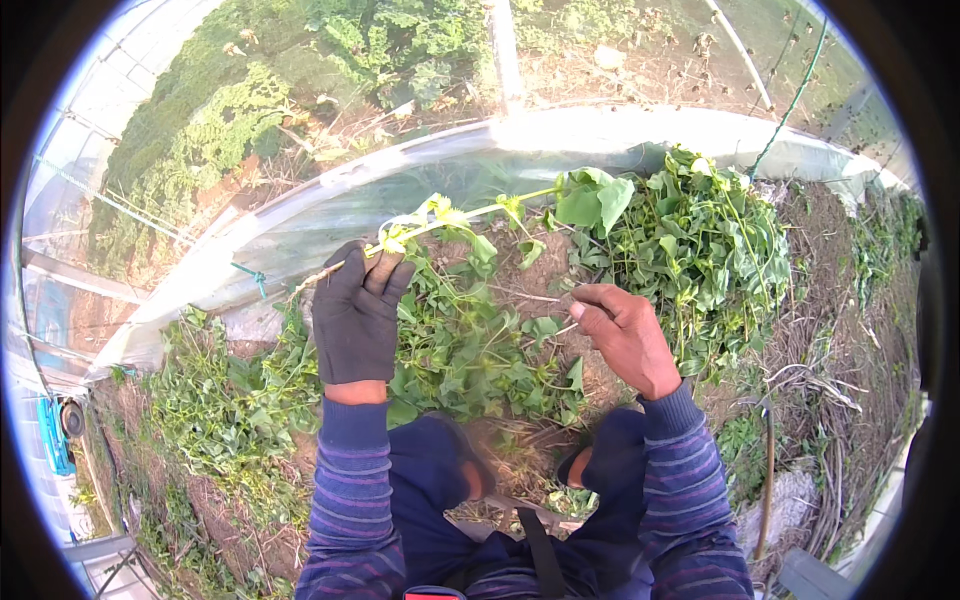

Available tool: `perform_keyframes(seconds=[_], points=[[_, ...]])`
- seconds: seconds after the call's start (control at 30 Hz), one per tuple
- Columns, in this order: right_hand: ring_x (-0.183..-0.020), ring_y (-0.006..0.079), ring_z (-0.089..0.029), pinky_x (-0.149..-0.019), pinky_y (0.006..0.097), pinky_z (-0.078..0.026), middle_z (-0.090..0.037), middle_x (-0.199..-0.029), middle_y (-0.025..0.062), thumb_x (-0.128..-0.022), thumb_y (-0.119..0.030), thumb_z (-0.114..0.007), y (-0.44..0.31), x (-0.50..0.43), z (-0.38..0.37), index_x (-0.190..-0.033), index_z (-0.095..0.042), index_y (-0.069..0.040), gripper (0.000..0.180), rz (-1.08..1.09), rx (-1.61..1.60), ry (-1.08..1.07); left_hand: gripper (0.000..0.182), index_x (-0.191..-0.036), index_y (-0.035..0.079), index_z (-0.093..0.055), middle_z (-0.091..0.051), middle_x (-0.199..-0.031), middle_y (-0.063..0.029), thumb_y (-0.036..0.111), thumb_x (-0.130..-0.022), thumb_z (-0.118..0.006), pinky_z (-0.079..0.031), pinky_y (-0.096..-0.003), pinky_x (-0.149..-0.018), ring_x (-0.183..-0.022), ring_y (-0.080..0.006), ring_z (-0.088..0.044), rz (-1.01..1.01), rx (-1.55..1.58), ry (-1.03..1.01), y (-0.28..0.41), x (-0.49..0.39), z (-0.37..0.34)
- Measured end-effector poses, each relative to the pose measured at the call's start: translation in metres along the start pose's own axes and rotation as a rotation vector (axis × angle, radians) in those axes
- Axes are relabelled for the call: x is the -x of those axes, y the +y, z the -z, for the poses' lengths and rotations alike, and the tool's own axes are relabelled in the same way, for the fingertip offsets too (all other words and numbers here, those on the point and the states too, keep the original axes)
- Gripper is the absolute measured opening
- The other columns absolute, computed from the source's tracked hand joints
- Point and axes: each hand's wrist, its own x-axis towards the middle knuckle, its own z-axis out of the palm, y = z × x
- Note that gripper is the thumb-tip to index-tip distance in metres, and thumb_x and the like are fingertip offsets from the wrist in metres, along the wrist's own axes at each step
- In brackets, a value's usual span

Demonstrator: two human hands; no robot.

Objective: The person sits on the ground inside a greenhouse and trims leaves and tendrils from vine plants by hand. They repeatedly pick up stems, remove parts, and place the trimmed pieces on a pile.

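Note:
A dark work glove with bare fingertips covers my left hand (pixel 361 307). Between its thumb and fingers it pinches a leafy green vine stem (pixel 469 215), which runs rightward to a broad leaf (pixel 598 201) at its tip; a brown end sticks out left of the glove. My bare right hand (pixel 628 330) is curled, thumb against forefinger, over the ground. Thin pale stalks (pixel 568 327) lie at its fingertips, and whether it grips one cannot be made out. Cut vines (pixel 480 345) spread between and below both hands.
A tall heap of leafy vines (pixel 690 247) stands right of my right hand. More vines (pixel 232 405) lie at left. Clear plastic sheeting (pixel 420 161) curves across ahead, with green cord (pixel 791 112) at right. A wooden-handled tool (pixel 765 480) stands at lower right.

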Motion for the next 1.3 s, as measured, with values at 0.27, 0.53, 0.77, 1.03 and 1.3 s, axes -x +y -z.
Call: perform_keyframes(seconds=[0.27, 0.53, 0.77, 1.03, 1.3], points=[[-0.071, 0.0105, -0.062, -0.061, 0.0253, -0.051, -0.067, -0.084, 0.006, -0.099, -0.019, -0.063, -0.006, -0.001, 0.016, -0.11, -0.068, 0.006, 0.028, -0.152, -0.312, 0.157, 0.022, -0.115, 0.003, -0.063, -0.071, -0.101, -0.0116, 0.009, -0.094, -0.065, -0.058, -0.0426, -0.092, -0.096, -0.0257, -0.069, 0.133, 0.047, -0.023, -0.015, 0.005, -0.004], [-0.078, 0.012, -0.062, -0.069, 0.0272, -0.052, -0.07, -0.091, 0.0076, -0.096, -0.019, -0.063, 0.009, -0.007, 0.049, -0.109, -0.069, 0.005, 0.028, -0.104, -0.193, 0.528, 0.027, -0.118, 0.003, -0.061, -0.068, -0.098, -0.0076, 0.011, -0.092, -0.065, -0.056, -0.0408, -0.091, -0.095, -0.0217, -0.067, 0.144, 0.017, -0.047, -0.01, 0.006, -0.002], [-0.081, 0.016, -0.066, -0.069, 0.0298, -0.053, -0.07, -0.093, 0.0141, -0.092, -0.031, -0.07, 0.019, -0.009, 0.057, -0.116, -0.062, 0.011, 0.049, -0.153, -0.012, 0.516, 0.026, -0.118, 0.003, -0.06, -0.071, -0.1, -0.0081, 0.012, -0.094, -0.063, -0.058, -0.0431, -0.09, -0.095, -0.0215, -0.07, 0.183, 0.116, -0.208, -0.009, 0.007, -0.002], [-0.075, 0.0122, -0.063, -0.061, 0.0262, -0.055, -0.067, -0.091, 0.0059, -0.093, -0.007, -0.063, 0.021, -0.009, 0.061, -0.105, -0.066, 0.004, 0.017, -0.124, -0.482, 0.621, 0.022, -0.114, 0.002, -0.062, -0.071, -0.096, -0.011, 0.01, -0.093, -0.06, -0.059, -0.0453, -0.087, -0.094, -0.0254, -0.071, 0.281, 0.119, -0.213, -0.013, 0.004, 0.004], [-0.076, 0.0105, -0.06, -0.067, 0.0272, -0.052, -0.064, -0.09, 0.0032, -0.089, -0.002, -0.061, 0.029, -0.007, 0.076, -0.105, -0.066, 0.001, 0.017, -0.01, -0.607, 0.739, 0.025, -0.116, 0.002, -0.063, -0.07, -0.096, -0.012, 0.011, -0.092, -0.061, -0.058, -0.0453, -0.087, -0.095, -0.0263, -0.069, 0.361, -0.046, -0.094, -0.032, -0.003, 0.01]])
